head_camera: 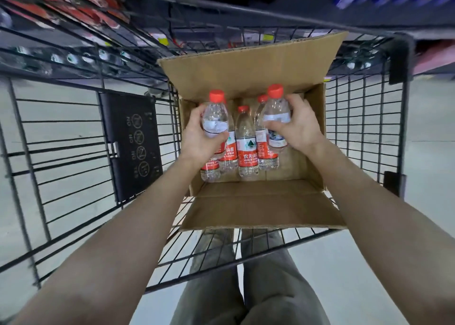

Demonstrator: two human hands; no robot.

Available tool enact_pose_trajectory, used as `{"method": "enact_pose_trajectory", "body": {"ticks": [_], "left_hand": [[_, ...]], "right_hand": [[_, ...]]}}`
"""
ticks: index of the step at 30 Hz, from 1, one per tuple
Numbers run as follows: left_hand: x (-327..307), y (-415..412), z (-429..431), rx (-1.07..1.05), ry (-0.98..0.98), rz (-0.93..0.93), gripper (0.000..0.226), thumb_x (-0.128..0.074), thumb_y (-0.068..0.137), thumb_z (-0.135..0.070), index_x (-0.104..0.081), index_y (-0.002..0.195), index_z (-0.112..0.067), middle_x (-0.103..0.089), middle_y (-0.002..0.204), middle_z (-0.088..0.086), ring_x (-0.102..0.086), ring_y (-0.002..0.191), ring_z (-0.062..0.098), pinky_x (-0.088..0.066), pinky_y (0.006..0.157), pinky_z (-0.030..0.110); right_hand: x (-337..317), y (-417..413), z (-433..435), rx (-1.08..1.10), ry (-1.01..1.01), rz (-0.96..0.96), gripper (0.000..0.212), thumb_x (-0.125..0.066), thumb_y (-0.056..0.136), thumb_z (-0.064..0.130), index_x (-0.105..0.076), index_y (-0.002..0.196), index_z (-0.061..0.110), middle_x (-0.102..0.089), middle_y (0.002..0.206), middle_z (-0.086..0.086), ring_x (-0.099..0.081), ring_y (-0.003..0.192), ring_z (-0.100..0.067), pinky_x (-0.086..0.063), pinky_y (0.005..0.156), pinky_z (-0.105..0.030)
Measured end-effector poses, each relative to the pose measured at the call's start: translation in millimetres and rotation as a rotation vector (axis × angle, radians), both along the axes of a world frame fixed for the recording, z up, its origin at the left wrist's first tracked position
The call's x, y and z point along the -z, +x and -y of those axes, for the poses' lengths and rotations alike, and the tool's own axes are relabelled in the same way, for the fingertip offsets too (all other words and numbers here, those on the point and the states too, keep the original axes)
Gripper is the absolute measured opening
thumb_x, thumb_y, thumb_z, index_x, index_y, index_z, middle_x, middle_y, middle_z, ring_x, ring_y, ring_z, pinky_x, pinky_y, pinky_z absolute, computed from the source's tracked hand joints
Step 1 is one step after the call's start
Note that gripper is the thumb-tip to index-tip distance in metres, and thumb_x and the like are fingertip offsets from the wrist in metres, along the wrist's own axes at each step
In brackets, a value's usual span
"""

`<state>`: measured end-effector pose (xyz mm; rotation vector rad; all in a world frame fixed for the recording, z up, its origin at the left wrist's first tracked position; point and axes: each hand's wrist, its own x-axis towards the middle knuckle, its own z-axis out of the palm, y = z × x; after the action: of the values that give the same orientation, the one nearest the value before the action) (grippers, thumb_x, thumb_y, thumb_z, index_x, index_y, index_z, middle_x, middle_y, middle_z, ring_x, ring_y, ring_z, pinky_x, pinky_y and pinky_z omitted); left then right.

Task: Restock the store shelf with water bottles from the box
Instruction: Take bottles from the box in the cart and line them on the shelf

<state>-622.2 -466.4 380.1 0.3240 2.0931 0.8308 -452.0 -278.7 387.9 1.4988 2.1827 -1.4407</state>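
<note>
Head: left grip [200, 137] and right grip [299, 125] hold bottles [216, 118]; labels [249, 152] read "NONGFU SPRING".

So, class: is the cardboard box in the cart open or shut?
Open: the cardboard box has its flaps folded outward, and red-capped water bottles stand visible inside.

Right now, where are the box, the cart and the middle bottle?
box [246, 61], head view, inside of far flap.
cart [130, 140], head view, black seat panel.
middle bottle [247, 150], head view, red label.
</note>
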Motion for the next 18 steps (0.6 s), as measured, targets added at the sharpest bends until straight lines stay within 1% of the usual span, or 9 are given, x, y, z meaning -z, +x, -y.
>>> {"method": "enact_pose_trajectory", "body": {"ticks": [3,5,7,9,11,13,14,16,18], "left_hand": [[-28.8,-5.3,4.1,0.029,0.094,-0.020,0.078,-0.093,0.073,-0.020,-0.050,0.137,-0.027,-0.068,0.120,-0.015,-0.067,0.114,0.008,-0.055,0.103,0.038],[-54.8,-10.5,6.8,0.072,0.148,-0.055,0.076,-0.093,0.072,-0.023,-0.050,0.135,-0.027,-0.067,0.120,-0.016,-0.067,0.113,0.005,-0.054,0.103,0.035],[-84.2,-16.1,11.7,0.093,0.215,-0.061,0.075,-0.094,0.072,-0.024,-0.049,0.133,-0.030,-0.068,0.122,-0.013,-0.067,0.112,0.004,-0.055,0.101,0.030],[-113.5,-23.3,18.8,0.111,0.261,-0.068,0.074,-0.094,0.073,-0.021,-0.049,0.132,-0.031,-0.068,0.121,-0.012,-0.067,0.110,0.002,-0.054,0.098,0.024],[-142.4,-30.8,26.8,0.130,0.305,-0.104,0.073,-0.092,0.073,-0.024,-0.050,0.132,-0.033,-0.070,0.120,-0.013,-0.068,0.110,0.004,-0.055,0.100,0.031],[-171.7,-39.9,33.9,0.142,0.326,-0.143,0.071,-0.090,0.074,-0.027,-0.050,0.132,-0.036,-0.071,0.118,-0.015,-0.069,0.111,0.004,-0.056,0.101,0.037],[-185.3,-44.4,37.8,0.145,0.334,-0.166,0.071,-0.090,0.075,-0.026,-0.050,0.134,-0.034,-0.071,0.118,-0.016,-0.069,0.110,0.001,-0.056,0.100,0.034],[-213.0,-52.6,45.0,0.148,0.363,-0.230,0.072,-0.090,0.078,-0.023,-0.050,0.138,-0.030,-0.070,0.117,-0.019,-0.067,0.104,-0.007,-0.054,0.095,0.020],[-241.8,-59.7,53.4,0.145,0.388,-0.297,0.073,-0.090,0.079,-0.024,-0.049,0.139,-0.031,-0.068,0.117,-0.022,-0.065,0.103,-0.011,-0.049,0.089,0.010]], "right_hand": [[-39.9,-7.0,11.5,0.045,-0.080,-0.101,0.066,-0.092,0.071,0.031,-0.060,0.128,0.018,-0.071,0.113,0.003,-0.069,0.102,-0.014,-0.056,0.093,-0.034],[-68.5,-12.8,21.3,0.071,-0.114,-0.162,0.064,-0.092,0.073,0.026,-0.060,0.128,0.018,-0.073,0.110,0.005,-0.071,0.096,-0.007,-0.058,0.088,-0.031],[-96.7,-19.3,31.9,0.069,-0.119,-0.214,0.059,-0.092,0.075,0.023,-0.060,0.124,0.022,-0.073,0.107,0.008,-0.070,0.091,0.000,-0.058,0.083,-0.027],[-126.5,-27.4,41.8,0.042,-0.103,-0.260,0.057,-0.091,0.075,0.022,-0.058,0.122,0.028,-0.073,0.108,0.009,-0.070,0.097,-0.003,-0.059,0.088,-0.032],[-156.3,-35.6,51.2,0.010,-0.096,-0.305,0.060,-0.090,0.076,0.023,-0.057,0.125,0.032,-0.071,0.114,0.012,-0.069,0.106,-0.006,-0.057,0.096,-0.040],[-187.8,-45.2,60.2,-0.035,-0.048,-0.339,0.066,-0.088,0.075,0.032,-0.055,0.132,0.034,-0.067,0.124,0.017,-0.064,0.117,-0.006,-0.052,0.104,-0.043],[-201.7,-49.4,64.6,-0.051,-0.021,-0.361,0.070,-0.088,0.073,0.039,-0.054,0.134,0.034,-0.065,0.128,0.017,-0.062,0.121,-0.007,-0.050,0.107,-0.044],[-231.4,-55.8,72.7,-0.065,0.017,-0.407,0.073,-0.086,0.070,0.047,-0.054,0.134,0.035,-0.064,0.130,0.017,-0.062,0.123,-0.008,-0.050,0.107,-0.045],[-263.7,-61.0,82.3,-0.084,0.061,-0.436,0.067,-0.087,0.073,0.042,-0.055,0.131,0.037,-0.066,0.127,0.017,-0.063,0.119,-0.005,-0.051,0.106,-0.043]]}}
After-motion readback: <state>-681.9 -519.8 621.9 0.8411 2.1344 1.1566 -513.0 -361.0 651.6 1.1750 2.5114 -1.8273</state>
